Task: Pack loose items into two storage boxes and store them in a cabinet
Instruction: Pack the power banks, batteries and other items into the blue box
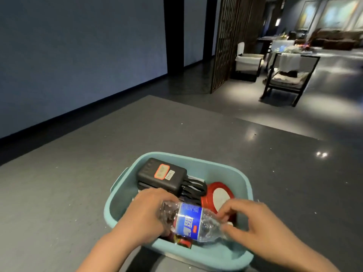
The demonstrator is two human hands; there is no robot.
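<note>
Broadly, a grey table [78, 173] fills the lower half of the view, and a light blue storage box [225, 173] is set on it near its front edge. Beyond the table, a dim room with dark-framed chairs [288, 75] is seen on the right, well apart from the work.

Inside the box, a black power bank [163, 177] with an orange label is leaned against the far left wall, with black cables [196, 186] just beside it; a red round lid [220, 197] is lodged to its right. A small red packet [184, 242] is glimpsed at the near wall, partly hidden.

A crumpled clear plastic bottle [188, 222] with a blue label is held lying on its side over the near half of the box. Its base end is gripped by the left hand [145, 218], fingers curled round it. Its neck end is pinched by the right hand [253, 224] between thumb and fingertips, the other fingers loosely bent.

The step in hand is judged to be the settling of the bottle into the box. It is best lowered flat into the near gap, parallel to the near wall, so that the power bank is not knocked over. Since the bottle is thin and already crushed, light pressure should be kept, and both ends should be released together once it is seated below the rim.
</note>
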